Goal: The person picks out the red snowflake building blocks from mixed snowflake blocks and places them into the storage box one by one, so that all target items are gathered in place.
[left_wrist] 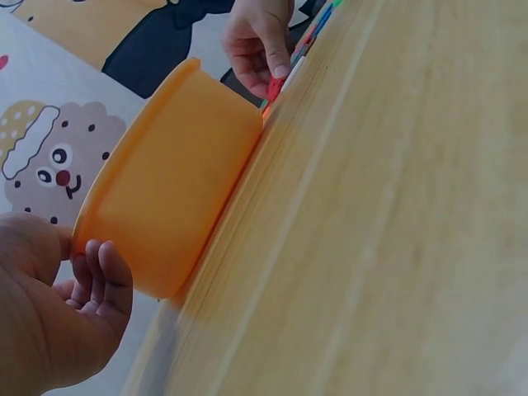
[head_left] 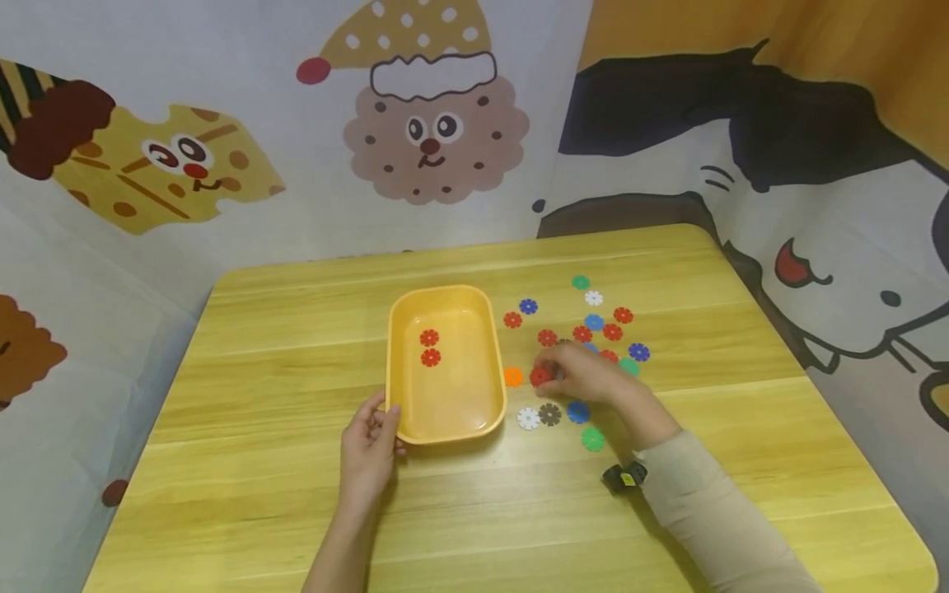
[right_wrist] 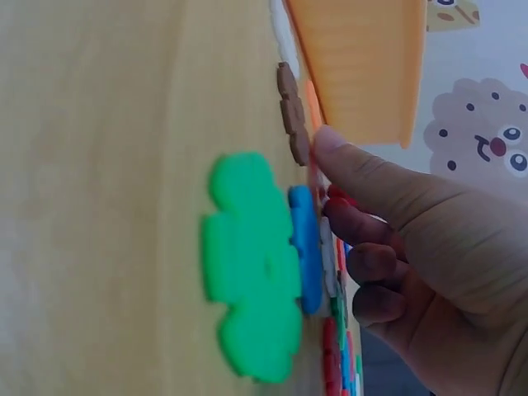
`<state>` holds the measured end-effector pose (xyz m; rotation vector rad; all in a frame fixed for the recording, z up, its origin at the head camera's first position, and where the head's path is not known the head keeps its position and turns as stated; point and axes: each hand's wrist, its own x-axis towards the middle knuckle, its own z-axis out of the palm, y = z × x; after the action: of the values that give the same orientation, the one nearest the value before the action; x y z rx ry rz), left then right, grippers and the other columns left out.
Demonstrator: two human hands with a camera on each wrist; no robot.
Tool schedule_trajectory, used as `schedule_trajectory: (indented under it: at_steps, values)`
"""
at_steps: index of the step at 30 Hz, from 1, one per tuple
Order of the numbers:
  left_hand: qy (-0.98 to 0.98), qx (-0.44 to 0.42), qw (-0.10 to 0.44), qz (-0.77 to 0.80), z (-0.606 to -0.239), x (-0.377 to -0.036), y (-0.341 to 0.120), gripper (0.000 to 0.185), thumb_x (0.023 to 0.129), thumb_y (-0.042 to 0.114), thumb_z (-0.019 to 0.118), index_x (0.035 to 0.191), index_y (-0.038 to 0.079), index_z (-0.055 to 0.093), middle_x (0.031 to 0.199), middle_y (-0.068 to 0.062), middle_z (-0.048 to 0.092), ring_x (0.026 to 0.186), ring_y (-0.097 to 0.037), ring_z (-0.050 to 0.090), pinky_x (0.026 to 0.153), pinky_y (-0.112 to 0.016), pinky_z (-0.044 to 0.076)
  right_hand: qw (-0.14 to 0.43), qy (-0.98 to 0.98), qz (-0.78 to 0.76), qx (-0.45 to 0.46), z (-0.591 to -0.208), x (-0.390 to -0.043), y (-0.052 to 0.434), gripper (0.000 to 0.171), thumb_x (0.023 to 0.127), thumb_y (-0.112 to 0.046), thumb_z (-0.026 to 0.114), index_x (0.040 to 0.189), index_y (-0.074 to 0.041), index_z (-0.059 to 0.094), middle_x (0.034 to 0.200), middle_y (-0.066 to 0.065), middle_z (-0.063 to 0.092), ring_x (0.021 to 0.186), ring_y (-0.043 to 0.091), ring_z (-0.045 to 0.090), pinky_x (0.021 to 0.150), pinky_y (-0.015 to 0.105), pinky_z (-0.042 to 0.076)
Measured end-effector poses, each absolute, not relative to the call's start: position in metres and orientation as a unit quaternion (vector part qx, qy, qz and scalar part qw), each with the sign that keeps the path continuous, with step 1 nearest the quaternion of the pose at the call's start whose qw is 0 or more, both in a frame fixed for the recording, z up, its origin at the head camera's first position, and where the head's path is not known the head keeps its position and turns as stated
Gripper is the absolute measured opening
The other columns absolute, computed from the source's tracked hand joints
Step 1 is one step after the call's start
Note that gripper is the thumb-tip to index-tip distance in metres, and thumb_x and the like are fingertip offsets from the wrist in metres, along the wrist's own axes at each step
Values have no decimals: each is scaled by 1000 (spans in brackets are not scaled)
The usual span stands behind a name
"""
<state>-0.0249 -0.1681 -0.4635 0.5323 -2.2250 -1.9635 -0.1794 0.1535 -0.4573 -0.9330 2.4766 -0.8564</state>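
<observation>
A yellow-orange plastic tray (head_left: 485, 412) sits mid-table with two red snowflake discs (head_left: 429, 347) lying in it. My left hand (head_left: 368, 449) holds the tray's near left corner, thumb on the rim; the left wrist view shows its fingers (left_wrist: 103, 280) curled against the tray wall (left_wrist: 177, 190). My right hand (head_left: 582, 372) pinches a red disc (head_left: 539, 377) at the table surface just right of the tray. In the right wrist view the thumb (right_wrist: 363, 177) and fingers close on that red disc (right_wrist: 340, 196), beside a green disc (right_wrist: 252, 264) and a blue disc (right_wrist: 305, 247).
Several loose discs in red, blue, green, white, brown and orange (head_left: 513, 376) are scattered right of the tray on the wooden table (head_left: 259, 511). A small black device (head_left: 623, 476) lies by my right wrist. Cartoon-printed walls (head_left: 430, 140) close in the table's back and sides.
</observation>
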Motion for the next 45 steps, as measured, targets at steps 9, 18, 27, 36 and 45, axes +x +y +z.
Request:
schedule_trajectory:
  at_steps: [9, 18, 27, 36, 45]
  values:
    - [-730, 189, 54, -655, -464, -25, -169, 43, 104, 18, 61, 141, 0, 52, 90, -17, 59, 64, -11, 60, 57, -26, 61, 126, 885, -332, -301, -458, -181, 148, 21, 88, -27, 81, 103, -16, 70, 80, -8, 65, 70, 13, 61, 62, 29, 58]
    - [-730, 189, 58, -654, -465, -25, -169, 41, 103, 16, 61, 140, 0, 53, 90, -18, 59, 63, -10, 60, 57, -25, 61, 54, 884, -356, -298, -448, -184, 139, 26, 86, -24, 83, 105, -12, 70, 87, -3, 64, 75, 16, 58, 63, 30, 56]
    - [-728, 187, 60, -656, -466, -25, -170, 42, 103, 16, 61, 141, 0, 53, 90, -19, 59, 63, -11, 60, 56, -25, 61, 39, 885, -360, -291, -442, -185, 128, 33, 87, -31, 82, 110, -12, 69, 87, -3, 62, 72, 17, 54, 60, 30, 53]
    - [-726, 182, 63, -660, -465, -25, -170, 42, 103, 16, 62, 141, 0, 53, 91, -21, 59, 63, -11, 60, 56, -25, 61, 35, 874, -375, -306, -434, -188, 114, 25, 89, -33, 80, 93, -16, 62, 73, -1, 51, 59, 15, 42, 48, 24, 39]
    - [-724, 177, 64, -663, -463, -26, -169, 41, 103, 14, 62, 139, -1, 54, 91, -22, 60, 63, -11, 60, 56, -25, 61, 13, 850, -393, -351, -426, -189, 97, 25, 89, -26, 80, 100, -8, 67, 71, -2, 52, 55, 12, 39, 46, 22, 35]
